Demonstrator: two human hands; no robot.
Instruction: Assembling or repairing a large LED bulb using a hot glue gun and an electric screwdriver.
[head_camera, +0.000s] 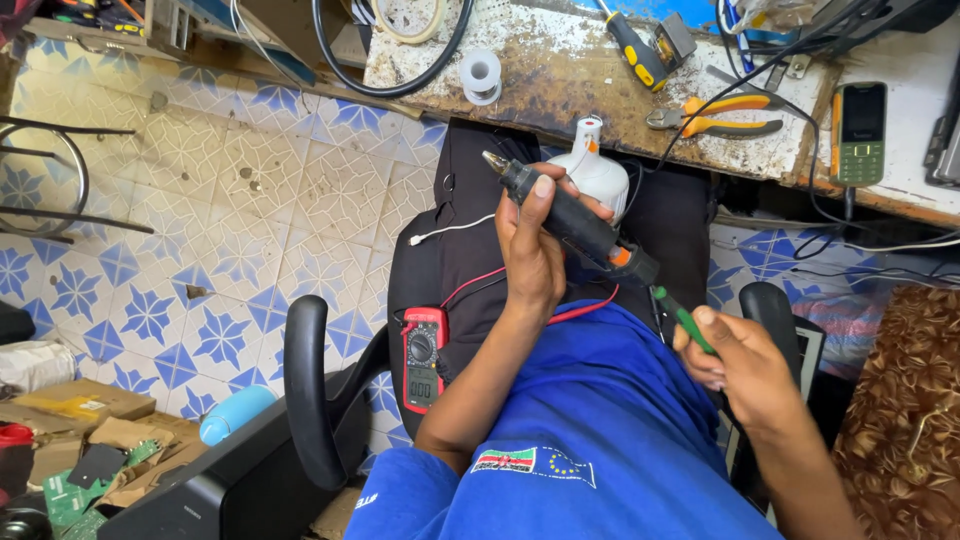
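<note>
**A:** What have I got in hand right now?

**B:** My left hand (532, 250) is clenched around a black glue gun (572, 222), its metal tip pointing up and left. A white bulb housing (598, 170) sits on my lap just behind the gun; I can't tell whether my fingers also pin it. My right hand (745, 365) is grasping a thin green stick (686, 320) between thumb and fingers, near the gun's rear end but not touching it.

**A:** How far along does it look?

**B:** I'd judge it early: the stick isn't in the gun, and I see no glue on the housing.

**A:** Counts?

**B:** One gun, one housing, one green stick. One red meter (423, 357) rests on my left thigh, with red and black leads. On the bench (560, 75): one screwdriver (632, 48), one pair of pliers (715, 117), one white spool (481, 76), one green phone (859, 130).
</note>
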